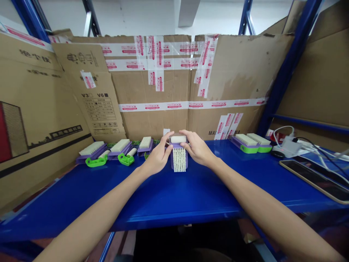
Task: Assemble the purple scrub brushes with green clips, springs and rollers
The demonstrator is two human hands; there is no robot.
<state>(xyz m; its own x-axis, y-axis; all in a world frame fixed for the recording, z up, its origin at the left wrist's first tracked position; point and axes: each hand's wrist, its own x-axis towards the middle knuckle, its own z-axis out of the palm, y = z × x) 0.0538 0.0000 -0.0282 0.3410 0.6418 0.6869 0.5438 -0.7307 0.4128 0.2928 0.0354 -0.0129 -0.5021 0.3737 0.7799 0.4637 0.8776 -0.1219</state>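
In the middle of the blue table, both of my hands are closed around a brush (179, 160) with a purple body and cream bristles facing up and toward me. My left hand (160, 154) grips its left side, thumb near the bristles' far end. From the other side my right hand (197, 147) holds it, the thumb mirroring the left one. Between my fingertips, at the brush's far end, sits a white roller-like piece (178, 139). Fingers hide the sides of that end, so how the piece is seated there cannot be made out.
To the left lie purple brushes (120, 146) with green handle-like parts (125, 159). Two brushes with green ends (249, 148) sit at the back right. Beyond them are a white charger (288, 146) with cables and a phone (316, 178). Taped cardboard (155, 87) walls the back.
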